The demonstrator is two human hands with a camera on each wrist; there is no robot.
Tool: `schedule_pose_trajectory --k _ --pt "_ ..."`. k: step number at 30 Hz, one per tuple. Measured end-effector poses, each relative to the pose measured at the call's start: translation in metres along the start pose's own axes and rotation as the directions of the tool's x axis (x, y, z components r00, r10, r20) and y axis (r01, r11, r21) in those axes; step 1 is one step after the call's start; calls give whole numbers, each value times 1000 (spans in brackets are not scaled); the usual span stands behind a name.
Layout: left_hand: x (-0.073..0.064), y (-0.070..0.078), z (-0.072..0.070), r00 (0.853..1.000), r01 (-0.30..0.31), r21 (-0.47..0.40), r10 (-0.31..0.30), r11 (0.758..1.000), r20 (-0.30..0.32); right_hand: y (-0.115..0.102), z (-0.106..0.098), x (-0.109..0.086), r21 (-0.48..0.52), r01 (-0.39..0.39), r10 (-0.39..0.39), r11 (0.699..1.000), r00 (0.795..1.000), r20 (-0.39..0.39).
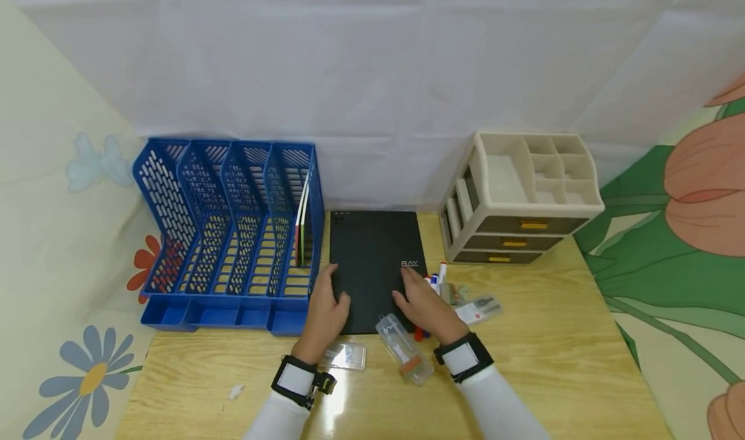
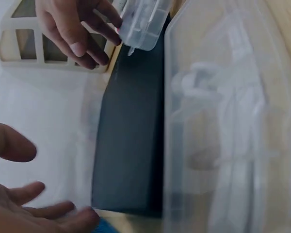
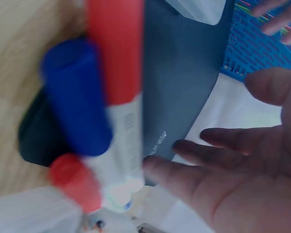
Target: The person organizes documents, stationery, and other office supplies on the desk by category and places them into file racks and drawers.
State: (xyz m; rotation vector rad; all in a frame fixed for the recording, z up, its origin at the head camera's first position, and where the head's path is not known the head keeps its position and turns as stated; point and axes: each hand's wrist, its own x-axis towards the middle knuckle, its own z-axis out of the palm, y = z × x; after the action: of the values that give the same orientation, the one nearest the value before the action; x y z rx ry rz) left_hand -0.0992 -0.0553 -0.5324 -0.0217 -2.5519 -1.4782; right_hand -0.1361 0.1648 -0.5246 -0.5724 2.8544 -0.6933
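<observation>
A flat black folder-like item (image 1: 372,259) with white lettering lies on the table. My left hand (image 1: 326,310) is at its left edge, thumb and fingers spread, holding nothing. Over its lower right part is my right hand (image 1: 427,301), fingers loosely extended in the right wrist view, nothing gripped. Several capped markers lie close beside that hand, among them a red marker (image 3: 116,48) and a blue marker (image 3: 77,97). A clear plastic case (image 1: 407,356) overlaps the black item's lower edge in the head view. Another clear flat case (image 1: 351,356) lies near my left wrist.
A blue file rack (image 1: 227,297) stands at the left, with thin books (image 1: 302,226) upright in its right compartment. At the back right is a cream drawer organizer (image 1: 483,204). A clear-and-white package (image 1: 480,310) and a white scrap (image 1: 235,391) lie on the table.
</observation>
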Motion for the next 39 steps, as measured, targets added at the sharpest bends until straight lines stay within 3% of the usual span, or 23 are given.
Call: schedule_pose_trajectory --k 8,16,24,30,39 --pt "2 -11 15 996 86 44 -87 995 20 2 1 2 -52 -133 135 990 990 34" --pt "1 -10 22 975 205 78 -210 976 66 2 5 3 -97 -209 216 973 974 67" --pt "5 -4 19 955 297 -53 -296 954 27 -2 4 4 -112 -228 241 967 963 117" --pt "8 -1 13 935 355 -79 -356 932 4 0 2 3 -56 -242 248 969 953 175" --pt "13 15 -5 939 342 -232 -339 910 56 9 -2 4 52 -238 225 970 956 187"
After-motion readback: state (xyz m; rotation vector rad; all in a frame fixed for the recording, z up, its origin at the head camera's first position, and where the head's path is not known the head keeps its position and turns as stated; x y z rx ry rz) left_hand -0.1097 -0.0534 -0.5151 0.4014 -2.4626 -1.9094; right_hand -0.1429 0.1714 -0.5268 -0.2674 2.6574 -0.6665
